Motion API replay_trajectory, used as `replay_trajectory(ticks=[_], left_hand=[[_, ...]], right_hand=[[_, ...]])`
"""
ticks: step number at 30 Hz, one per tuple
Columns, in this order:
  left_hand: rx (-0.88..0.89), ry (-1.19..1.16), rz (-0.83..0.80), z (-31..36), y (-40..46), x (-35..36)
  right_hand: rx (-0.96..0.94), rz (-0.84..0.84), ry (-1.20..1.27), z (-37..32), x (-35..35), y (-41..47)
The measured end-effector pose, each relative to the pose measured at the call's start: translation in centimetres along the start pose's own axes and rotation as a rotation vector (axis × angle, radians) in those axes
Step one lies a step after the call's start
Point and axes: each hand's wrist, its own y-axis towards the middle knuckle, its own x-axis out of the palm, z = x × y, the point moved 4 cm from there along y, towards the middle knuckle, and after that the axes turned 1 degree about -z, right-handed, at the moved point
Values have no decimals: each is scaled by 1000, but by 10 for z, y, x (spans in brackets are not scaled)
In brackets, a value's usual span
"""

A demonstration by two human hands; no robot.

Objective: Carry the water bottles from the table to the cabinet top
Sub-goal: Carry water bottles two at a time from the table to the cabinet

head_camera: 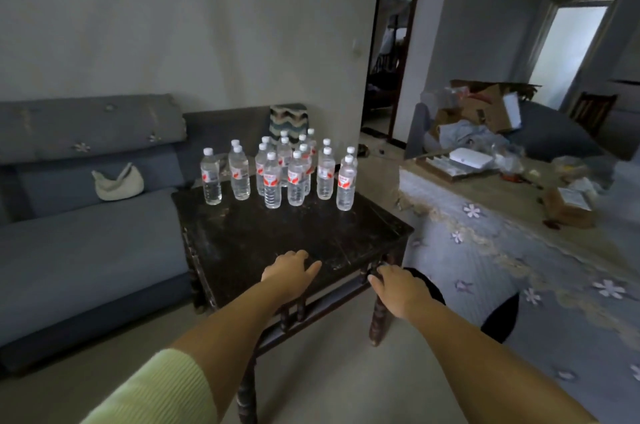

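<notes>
Sofa (86,250): grey-blue, along the wall at the left, its seat just beside the worktop's left edge.
Handbag (118,183): pale, lying against the sofa's backrest.
Left hand (290,273): palm down over the near part of the worktop, fingers (313,267) released and loosely spread, grasping nothing; whether they touch the surface cannot be told. A pale green sleeve (156,392) covers the upper arm.
Worktop (277,236): dark, worn wood with turned legs, standing between sofa and bed.
Water bottles (284,169): more than a dozen, clear with white caps and red-and-white labels, all upright in a close cluster on the far half of the worktop, well apart from both hands.
Right hand (398,288): just off the worktop's near right corner, palm down, fingers relaxed and holding nothing.
Bed (519,267): to the right, under a blue flowered cover with lace trim, cardboard boxes (485,108) and loose clutter piled at its far end.
</notes>
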Motion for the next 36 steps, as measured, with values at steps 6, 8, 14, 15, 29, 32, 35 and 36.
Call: replay_trajectory(ticks=[6, 8, 14, 15, 29, 32, 35, 36], left_hand=[[10, -10, 17, -4, 103, -10], [23, -24, 27, -8, 152, -13], [33, -46, 0, -22, 280, -36], [35, -54, 2, -25, 299, -40], [-157, -421, 18, -60, 445, -11], [-233, -510, 67, -61, 475, -3], [-438, -654, 166, -62, 502, 4], [-486, -699, 216, -62, 511, 6]], right_hand=[[-11, -51, -13, 4, -4, 97], [5, -32, -10, 8, -8, 144], [70, -14, 53, 13, -34, 266], [81, -3, 88, 12, -37, 283], [166, -58, 445, 12, -4, 447], [177, -1, 646, 16, 2, 485], [163, -8, 860, 22, 14, 522], [145, -4, 916, 23, 19, 533]])
